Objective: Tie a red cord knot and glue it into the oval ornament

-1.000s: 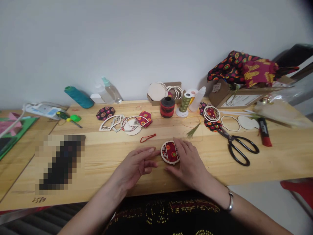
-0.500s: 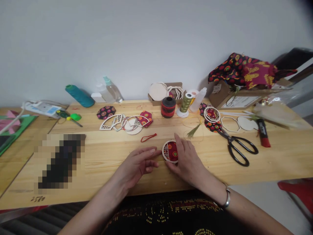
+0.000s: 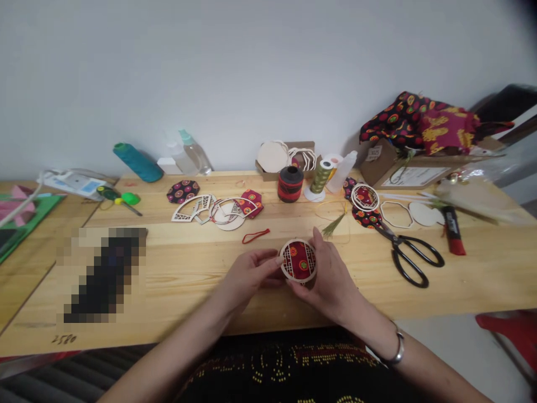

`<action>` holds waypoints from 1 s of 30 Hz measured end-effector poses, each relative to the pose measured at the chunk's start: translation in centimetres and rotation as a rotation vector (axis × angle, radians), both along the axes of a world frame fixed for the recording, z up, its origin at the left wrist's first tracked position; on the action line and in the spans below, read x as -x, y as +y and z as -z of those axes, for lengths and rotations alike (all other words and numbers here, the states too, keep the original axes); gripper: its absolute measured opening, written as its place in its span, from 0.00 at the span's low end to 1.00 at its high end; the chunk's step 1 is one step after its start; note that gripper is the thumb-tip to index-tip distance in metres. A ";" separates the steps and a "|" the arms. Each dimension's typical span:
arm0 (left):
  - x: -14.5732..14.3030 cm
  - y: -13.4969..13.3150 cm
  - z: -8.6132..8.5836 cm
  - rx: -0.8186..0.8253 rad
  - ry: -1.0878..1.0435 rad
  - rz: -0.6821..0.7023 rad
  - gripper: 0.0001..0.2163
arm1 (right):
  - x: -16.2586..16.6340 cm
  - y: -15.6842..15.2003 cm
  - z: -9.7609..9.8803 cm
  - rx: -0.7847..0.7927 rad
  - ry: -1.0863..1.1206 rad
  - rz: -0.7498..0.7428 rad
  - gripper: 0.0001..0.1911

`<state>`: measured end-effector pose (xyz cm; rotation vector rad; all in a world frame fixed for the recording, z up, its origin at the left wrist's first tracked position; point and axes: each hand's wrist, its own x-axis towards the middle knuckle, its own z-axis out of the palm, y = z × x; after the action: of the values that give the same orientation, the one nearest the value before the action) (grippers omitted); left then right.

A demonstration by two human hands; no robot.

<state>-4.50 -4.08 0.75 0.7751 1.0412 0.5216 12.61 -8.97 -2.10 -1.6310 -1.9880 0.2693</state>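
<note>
Between my hands, close to the table's front, is a round wooden lattice frame (image 3: 299, 261) backed with dark red patterned fabric. My left hand (image 3: 254, 274) grips its left edge, thumb on the front and fingers behind. My right hand (image 3: 333, 274) is curved round its right and lower edge, thumb at the bottom. A looped red cord (image 3: 255, 235) lies just beyond my left hand. Past my right hand are a green tassel (image 3: 334, 224) and black-handled scissors (image 3: 409, 252).
Thin wooden cut-outs (image 3: 193, 209) and fabric pieces (image 3: 183, 191) lie toward the back. A red thread spool (image 3: 290, 186), a green spool (image 3: 321, 178) and a clear bottle (image 3: 347, 168) stand near the wall. A cardboard box (image 3: 411, 168) with cloth is at back right; a marker-like red-black tube (image 3: 453, 230) lies right.
My left hand has closed on the left edge of the round frame. My right hand has shifted slightly right, uncovering more of the frame's front.
</note>
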 end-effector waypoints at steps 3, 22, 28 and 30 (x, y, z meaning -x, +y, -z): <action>-0.8 -0.1 0.4 0.009 -0.151 0.035 0.12 | 0.4 -0.3 0.0 -0.057 -0.009 -0.012 0.54; 0.4 -1.4 0.3 -0.705 0.194 0.094 0.11 | -1.5 0.7 -2.3 0.043 0.791 0.016 0.07; 0.6 -1.1 1.1 -0.950 0.161 0.135 0.14 | -1.6 0.5 -2.1 -0.074 0.820 -0.051 0.06; 0.6 -1.0 1.2 -1.009 0.158 0.139 0.15 | -1.6 0.5 -2.1 -0.091 0.815 -0.057 0.06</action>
<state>-5.07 -5.04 -0.42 1.7849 0.8206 0.8863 14.19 -8.45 -0.04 -1.1359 -1.3867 0.7207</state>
